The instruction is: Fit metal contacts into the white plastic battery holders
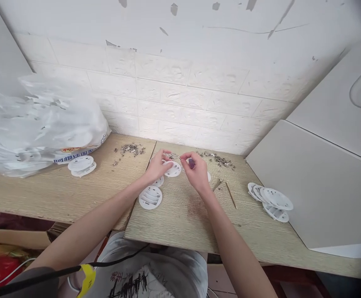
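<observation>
My left hand [160, 166] is closed at the edge of a white round plastic disc [172, 169], thumb resting on its rim. To the right, my right hand [195, 169] is pinched above the disc's far side; whatever sits between its fingertips is too small to name. A dark purple patch shows among its fingers. Under and below my left hand lie more white discs, one with ribbed compartments [150, 197] facing up. Small metal pieces [219, 159] are scattered behind my hands, partly hidden by them.
A full white plastic bag [44, 124] stands at left, with stacked discs [81, 165] before it. Another metal pile [132, 149] lies near the wall. Right of my hands are a thin wooden stick [231, 195], tweezers-like tool [218, 184], and several discs [276, 198] by a grey panel.
</observation>
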`<state>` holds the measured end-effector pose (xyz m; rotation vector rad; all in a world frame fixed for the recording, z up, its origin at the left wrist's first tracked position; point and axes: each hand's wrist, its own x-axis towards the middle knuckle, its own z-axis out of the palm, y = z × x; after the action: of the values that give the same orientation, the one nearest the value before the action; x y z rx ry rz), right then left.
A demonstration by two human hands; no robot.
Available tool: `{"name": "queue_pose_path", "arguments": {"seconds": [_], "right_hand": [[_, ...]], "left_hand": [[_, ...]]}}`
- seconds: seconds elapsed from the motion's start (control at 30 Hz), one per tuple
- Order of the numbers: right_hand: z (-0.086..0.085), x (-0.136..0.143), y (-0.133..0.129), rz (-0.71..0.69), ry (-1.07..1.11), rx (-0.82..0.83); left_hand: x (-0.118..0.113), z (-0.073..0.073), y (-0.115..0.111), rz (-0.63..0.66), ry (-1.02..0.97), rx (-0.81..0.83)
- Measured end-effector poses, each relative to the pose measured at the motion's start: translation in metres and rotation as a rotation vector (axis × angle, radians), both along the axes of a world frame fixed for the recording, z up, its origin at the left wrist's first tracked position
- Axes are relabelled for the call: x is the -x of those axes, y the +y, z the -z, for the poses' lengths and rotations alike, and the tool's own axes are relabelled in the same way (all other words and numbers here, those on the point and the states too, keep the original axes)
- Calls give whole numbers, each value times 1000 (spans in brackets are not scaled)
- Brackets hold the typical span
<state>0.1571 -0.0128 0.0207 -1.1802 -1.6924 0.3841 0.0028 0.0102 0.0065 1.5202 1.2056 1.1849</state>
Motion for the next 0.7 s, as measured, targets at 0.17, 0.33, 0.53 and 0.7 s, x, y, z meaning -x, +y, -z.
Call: {"name": "queue_pose_path", "arguments": {"seconds": [0.17,0.33,0.53,0.7], "right_hand": [[2,1,1,-46,-11,24],[5,-1,4,-52,31,67],[7,-4,7,-38,119,118],[6,-6,8,-54,196,118]], "left_hand": [[1,-8,-6,45,-366,258],[1,-11,-9,200,-663,347],[1,-4,-6,418,-730,372],[3,-3,-5,468,-771,387]]}}
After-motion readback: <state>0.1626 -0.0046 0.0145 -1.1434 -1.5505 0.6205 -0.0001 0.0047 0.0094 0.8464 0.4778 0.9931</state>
